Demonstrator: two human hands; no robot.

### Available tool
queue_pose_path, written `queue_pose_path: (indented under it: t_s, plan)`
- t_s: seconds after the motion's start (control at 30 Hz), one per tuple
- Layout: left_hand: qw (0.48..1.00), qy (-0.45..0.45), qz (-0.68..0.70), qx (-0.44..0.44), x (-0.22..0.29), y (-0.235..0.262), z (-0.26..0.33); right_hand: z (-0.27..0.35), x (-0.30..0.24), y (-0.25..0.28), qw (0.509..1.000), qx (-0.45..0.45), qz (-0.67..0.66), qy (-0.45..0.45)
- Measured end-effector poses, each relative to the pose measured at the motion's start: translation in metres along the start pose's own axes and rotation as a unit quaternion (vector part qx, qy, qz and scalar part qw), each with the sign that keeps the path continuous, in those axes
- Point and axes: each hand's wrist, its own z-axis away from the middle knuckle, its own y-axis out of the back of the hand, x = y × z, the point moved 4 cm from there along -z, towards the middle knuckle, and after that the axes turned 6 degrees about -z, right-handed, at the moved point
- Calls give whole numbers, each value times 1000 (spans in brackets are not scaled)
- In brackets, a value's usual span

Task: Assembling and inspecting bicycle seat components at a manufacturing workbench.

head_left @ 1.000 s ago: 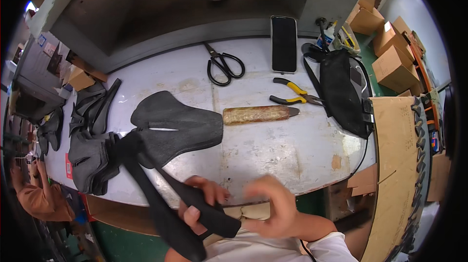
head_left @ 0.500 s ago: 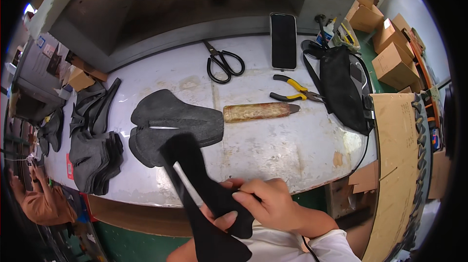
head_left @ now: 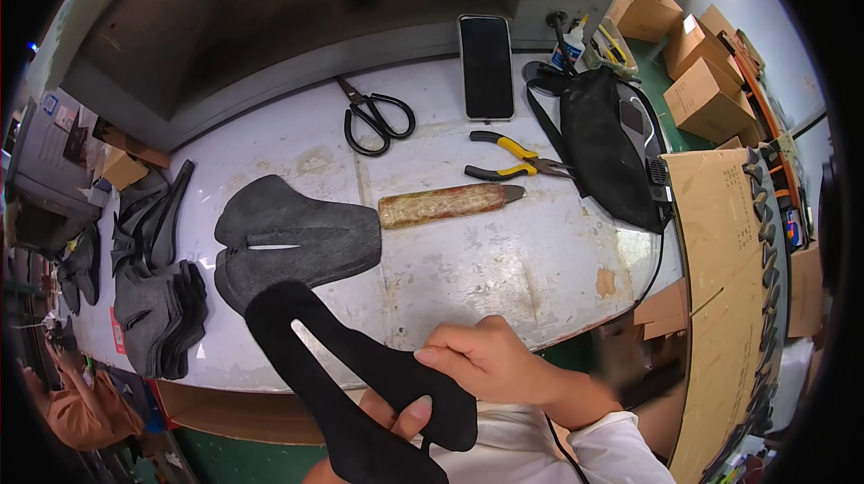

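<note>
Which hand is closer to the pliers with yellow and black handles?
Your right hand. It's on the near side of the pliers, at the right edge of the black slotted piece; your left hand, holding that piece, is closer to your body and farther left.

matte black, flat, forked fabric-like piece [head_left: 364, 354], long slit between two flaring legs, joined rounded end pointing up-left, slanting over the table's [head_left: 468, 259] near edge

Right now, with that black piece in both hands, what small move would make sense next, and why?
Perhaps slide the right hand a little along the edge of the black piece: it grips that edge, while the left hand holds the piece, thumb on top, which should steady it.
</note>
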Motion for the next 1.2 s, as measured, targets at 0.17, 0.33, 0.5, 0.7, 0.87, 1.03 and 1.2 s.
queue_pose_path:
  t_s: [0.17,0.33,0.5,0.7,0.87,1.03,1.2]
  plan:
    - [993,-89,-39,-68,15,-14,-1,4,27,-16,972,-10,-227,-64]
    - [986,143,85,29,31,-22,17,21,31,-23,919,0,-380,-100]
    - [984,112,11,-140,0,-7,-6,17,18,8,946,64,-317,-11]
    - [989,57,-10,-135,40,-18,1,14,18,13,962,36,-271,-17]
    - [992,30,-30,-123,38,-14,5,15,22,-10,892,-99,-426,-116]
    - [992,4,-51,-116,31,-5,10,18,33,-31,891,-108,-437,57]
    - [992,-24,-65,-104,21,12,12,19,33,-32,911,-56,-408,14]
